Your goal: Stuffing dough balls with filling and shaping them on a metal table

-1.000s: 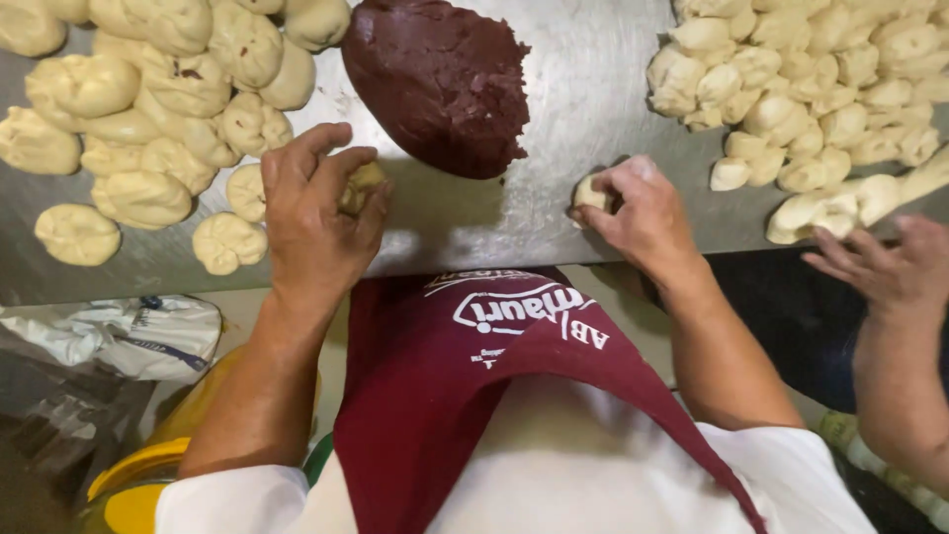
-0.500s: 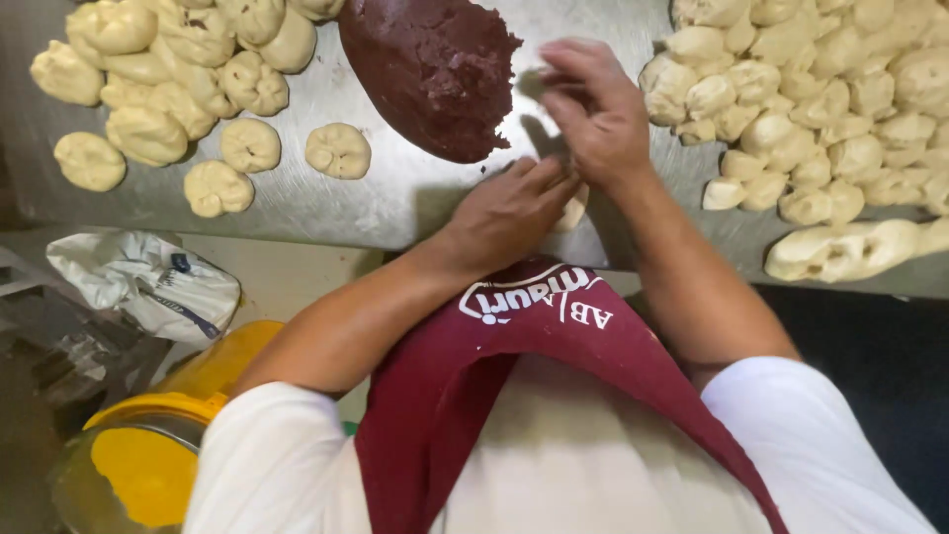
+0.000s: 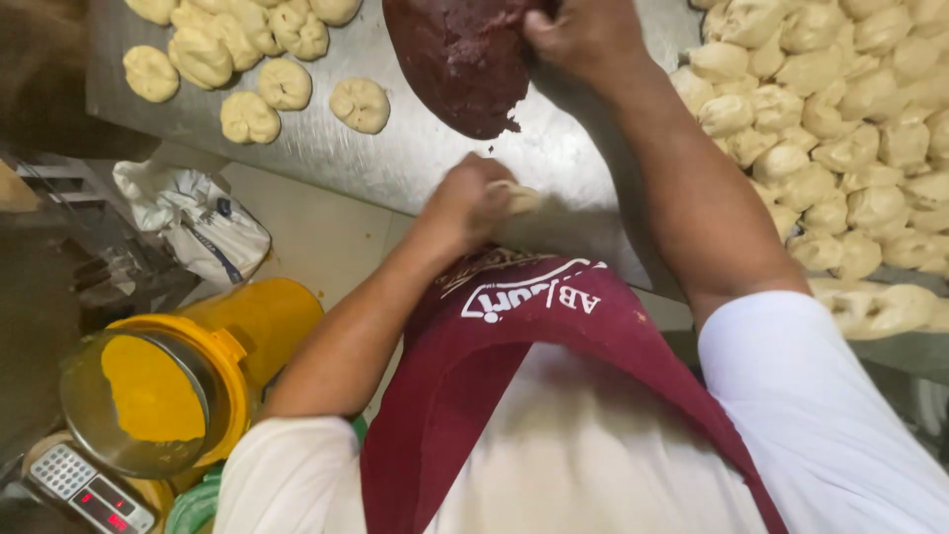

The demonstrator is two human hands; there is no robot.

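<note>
Dough piece in left hand; right hand on red paste.

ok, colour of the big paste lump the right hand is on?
Dark reddish-brown. The paste lump shows best in the head view, under the right hand.

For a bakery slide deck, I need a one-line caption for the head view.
Left hand cups a dough piece while right hand reaches into dark red paste.

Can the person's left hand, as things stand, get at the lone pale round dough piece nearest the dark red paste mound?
Probably yes. The left hand holds a small dough piece at the table edge, and only bare steel tabletop lies between it and the lone round dough piece. The right hand is on the dark red paste mound, clear.
</note>
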